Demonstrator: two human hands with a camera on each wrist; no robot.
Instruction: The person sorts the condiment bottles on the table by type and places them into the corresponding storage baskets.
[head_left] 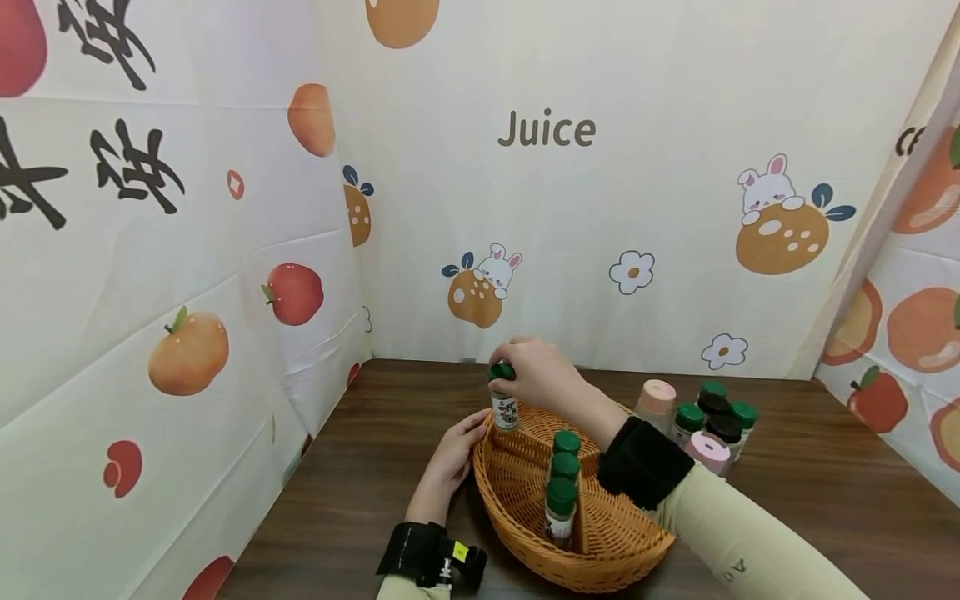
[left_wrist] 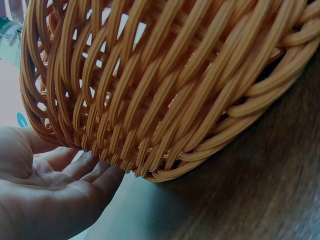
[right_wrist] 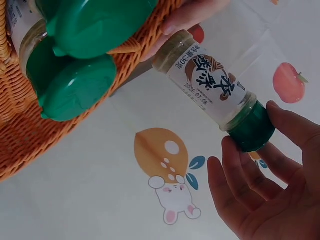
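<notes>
My right hand pinches the green cap of a clear spice jar with a printed white label. The jar hangs upright at the far left rim of a round wicker basket; in the right wrist view the jar shows its label, with fingers and thumb around its cap. My left hand holds the basket's left rim. In the left wrist view its fingertips are hidden behind the woven side. Inside the basket, three green-capped jars stand in a row beside a wicker divider.
Right of the basket, on the dark wood table, stands a cluster of several green- and black-capped jars. Beside them are a peach-lidded container and a pink-lidded one. Fruit-printed cloth walls enclose the back and sides.
</notes>
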